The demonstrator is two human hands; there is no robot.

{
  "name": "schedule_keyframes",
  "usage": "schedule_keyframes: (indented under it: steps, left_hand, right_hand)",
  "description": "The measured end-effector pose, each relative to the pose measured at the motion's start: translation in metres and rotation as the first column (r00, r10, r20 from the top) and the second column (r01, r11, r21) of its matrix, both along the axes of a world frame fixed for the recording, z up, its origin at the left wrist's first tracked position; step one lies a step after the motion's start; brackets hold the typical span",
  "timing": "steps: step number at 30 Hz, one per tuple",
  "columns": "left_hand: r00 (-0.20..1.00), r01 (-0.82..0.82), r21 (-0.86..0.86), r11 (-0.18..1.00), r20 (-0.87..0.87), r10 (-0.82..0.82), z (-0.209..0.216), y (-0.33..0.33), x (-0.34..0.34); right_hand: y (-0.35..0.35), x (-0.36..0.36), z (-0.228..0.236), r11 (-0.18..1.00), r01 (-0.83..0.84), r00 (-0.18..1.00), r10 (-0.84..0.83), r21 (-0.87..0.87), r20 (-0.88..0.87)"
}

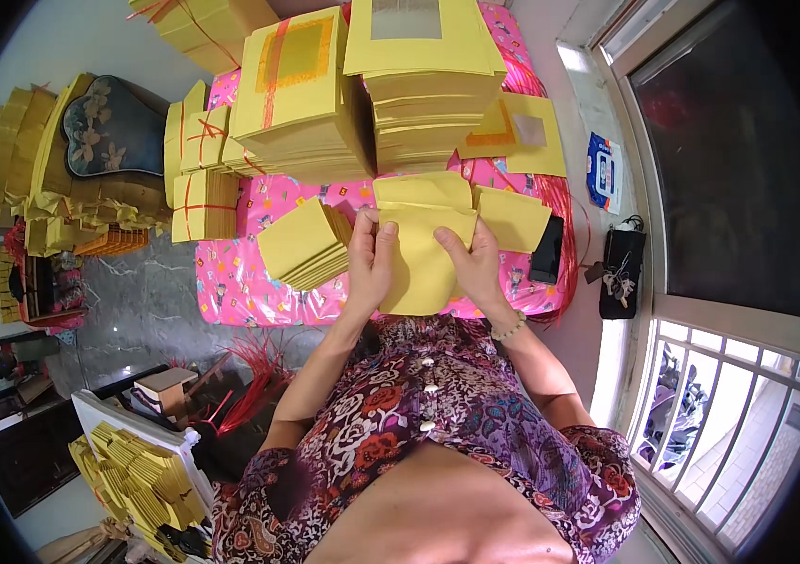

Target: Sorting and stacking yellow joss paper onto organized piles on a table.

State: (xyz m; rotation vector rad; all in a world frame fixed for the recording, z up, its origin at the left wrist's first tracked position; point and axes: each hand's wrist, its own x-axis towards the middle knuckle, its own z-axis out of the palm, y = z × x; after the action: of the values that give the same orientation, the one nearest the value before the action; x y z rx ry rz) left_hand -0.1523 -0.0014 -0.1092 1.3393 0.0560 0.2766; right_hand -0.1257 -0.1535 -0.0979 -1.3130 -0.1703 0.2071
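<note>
Both my hands hold a sheet of yellow paper (416,273) in front of my body, its lower end curving down toward me. My left hand (371,256) grips the left edge with the thumb on top. At the right edge my right hand (475,261) pinches it the same way; a beaded bracelet is on that wrist. Just beyond lies more yellow paper (422,191), partly behind the held sheet. A fanned stack of folded yellow paper (304,242) is left of my left hand. Another small yellow stack (514,219) lies right of my right hand.
A pink patterned cloth (264,305) covers the table. Tall yellow paper stacks (433,113) and red-tied bundles (204,207) stand at the back. A black phone (546,250) and red plastic strips (564,273) lie at the right edge, near a barred window (719,414).
</note>
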Motion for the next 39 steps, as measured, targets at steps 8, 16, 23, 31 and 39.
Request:
schedule_keyframes:
  steps: [8,16,23,31,39]
  left_hand:
    - [0.97,-0.064,-0.038,0.997,-0.237,0.053,-0.039,-0.003,0.02]
    - [0.891,0.167,-0.305,0.937,-0.361,-0.277,-0.042,-0.004,0.037]
    - [0.978,0.077,-0.128,0.989,-0.185,-0.1,-0.035,-0.012,0.025]
    - [0.995,0.083,0.042,0.996,-0.053,-0.081,-0.011,-0.011,0.008]
    - [0.97,0.175,-0.159,0.972,-0.144,-0.198,0.009,-0.011,0.001]
  right_hand:
    - [-0.001,0.022,-0.039,0.984,0.115,0.993,-0.119,-0.137,-0.02]
    - [0.0,0.046,-0.044,0.985,0.12,0.986,-0.132,-0.123,-0.101]
    - [-0.006,0.031,-0.048,0.985,0.11,0.991,-0.119,-0.13,-0.06]
    - [-0.014,0.031,-0.013,0.992,0.042,0.999,-0.045,-0.119,-0.028]
    - [-0.017,0.031,-0.015,0.982,0.119,0.981,-0.093,-0.146,0.17]
